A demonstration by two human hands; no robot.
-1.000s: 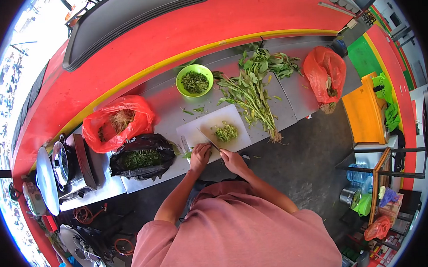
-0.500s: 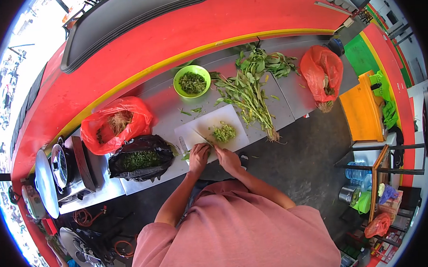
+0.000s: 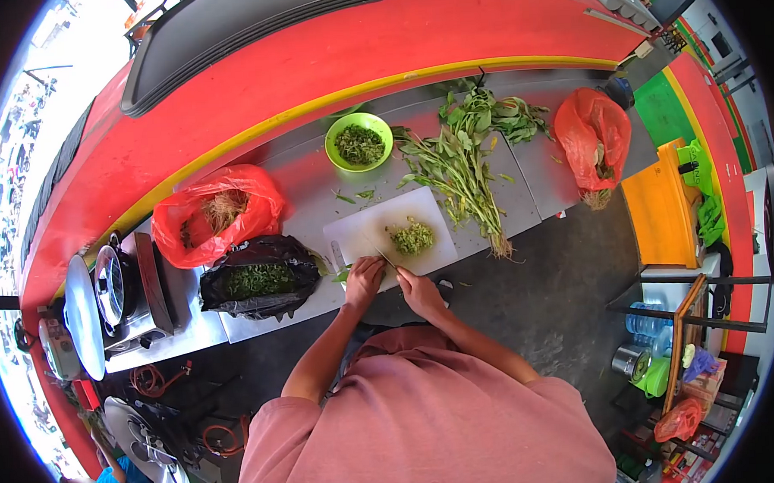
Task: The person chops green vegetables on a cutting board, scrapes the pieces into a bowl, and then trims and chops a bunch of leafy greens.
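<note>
My right hand [image 3: 420, 293] is closed around a knife [image 3: 385, 257] at the near edge of a white cutting board [image 3: 348, 234]. The thin blade points up and left, close to my left fingers. Held down on the board by my left hand [image 3: 365, 278] is a small bunch of leafy greens [image 3: 343, 274]; its leaves stick out on the left, and the rest is hidden under the fingers. Just beyond the knife lies a pile of chopped green stems [image 3: 411, 237]. Farther back, a lime-green bowl [image 3: 385, 128] contains chopped greens.
Left of the board are a black plastic bag [image 3: 299, 301] of cut leaves, a red bag [image 3: 264, 195] with roots, and a stove [image 3: 152, 291]. Long-stemmed greens [image 3: 466, 173] and another red bag [image 3: 591, 133] lie to the right. A red wall [image 3: 310, 59] borders the back.
The whole view has shifted slightly. My right hand with the knife has moved a little away from my left hand, widening the gap. The left hand still presses on the greens.
</note>
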